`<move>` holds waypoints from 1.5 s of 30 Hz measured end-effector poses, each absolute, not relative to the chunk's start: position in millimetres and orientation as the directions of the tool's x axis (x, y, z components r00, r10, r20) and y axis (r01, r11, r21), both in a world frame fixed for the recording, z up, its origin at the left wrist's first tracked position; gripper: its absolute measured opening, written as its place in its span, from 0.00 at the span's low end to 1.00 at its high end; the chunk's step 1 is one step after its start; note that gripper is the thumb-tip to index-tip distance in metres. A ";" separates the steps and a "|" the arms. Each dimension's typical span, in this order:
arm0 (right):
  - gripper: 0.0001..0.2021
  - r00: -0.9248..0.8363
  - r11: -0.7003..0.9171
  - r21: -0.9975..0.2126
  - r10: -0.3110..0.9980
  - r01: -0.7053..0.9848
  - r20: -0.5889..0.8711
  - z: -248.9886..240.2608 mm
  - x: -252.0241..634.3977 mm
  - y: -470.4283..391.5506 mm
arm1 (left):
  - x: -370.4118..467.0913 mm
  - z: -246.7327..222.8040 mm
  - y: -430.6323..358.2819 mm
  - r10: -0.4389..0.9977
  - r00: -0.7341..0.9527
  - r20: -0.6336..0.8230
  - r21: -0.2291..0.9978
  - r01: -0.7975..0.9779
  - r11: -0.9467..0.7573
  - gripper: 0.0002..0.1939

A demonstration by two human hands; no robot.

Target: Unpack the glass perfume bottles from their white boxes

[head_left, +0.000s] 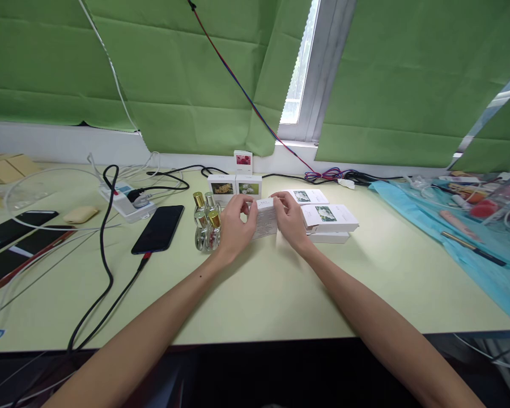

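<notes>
Between my two hands stands a small white box (pixel 265 220) with fine print on the side facing me. My left hand (pixel 239 222) grips its left side near the top, and my right hand (pixel 289 218) pinches its right upper edge. Just left of my left hand, several glass bottles (pixel 202 238) with gold and silver caps stand close together. Beyond the held box are two white boxes with flower pictures, one yellow-flowered (pixel 222 188) and one green (pixel 249 187). To the right of my right hand lie white boxes (pixel 329 218) with white-flower pictures, partly stacked.
A black phone (pixel 158 229) lies left of the bottles, its cable running to the front edge. Farther left are a power strip (pixel 130 204), more dark devices (pixel 21 243) and loose cables. A small pink-pictured box (pixel 243 162) stands by the wall. Blue sheeting (pixel 433 226) with clutter covers the right side.
</notes>
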State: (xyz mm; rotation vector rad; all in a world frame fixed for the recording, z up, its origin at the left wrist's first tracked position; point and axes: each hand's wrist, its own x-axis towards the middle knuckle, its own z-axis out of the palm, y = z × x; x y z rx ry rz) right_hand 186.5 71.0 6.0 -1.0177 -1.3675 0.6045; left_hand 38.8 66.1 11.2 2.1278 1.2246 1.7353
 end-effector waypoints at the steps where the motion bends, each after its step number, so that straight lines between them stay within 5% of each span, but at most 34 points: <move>1: 0.11 0.156 0.470 -0.859 0.851 0.202 0.502 6.1 186.4 70.8 | 38.8 11.2 66.1 0.652 0.006 0.758 0.564 0.497 -0.660 0.05; 45: 0.11 0.159 0.475 -0.854 0.845 0.213 0.510 5.6 186.7 71.6 | 38.9 11.5 66.0 0.659 0.007 0.753 0.565 0.506 -0.651 0.06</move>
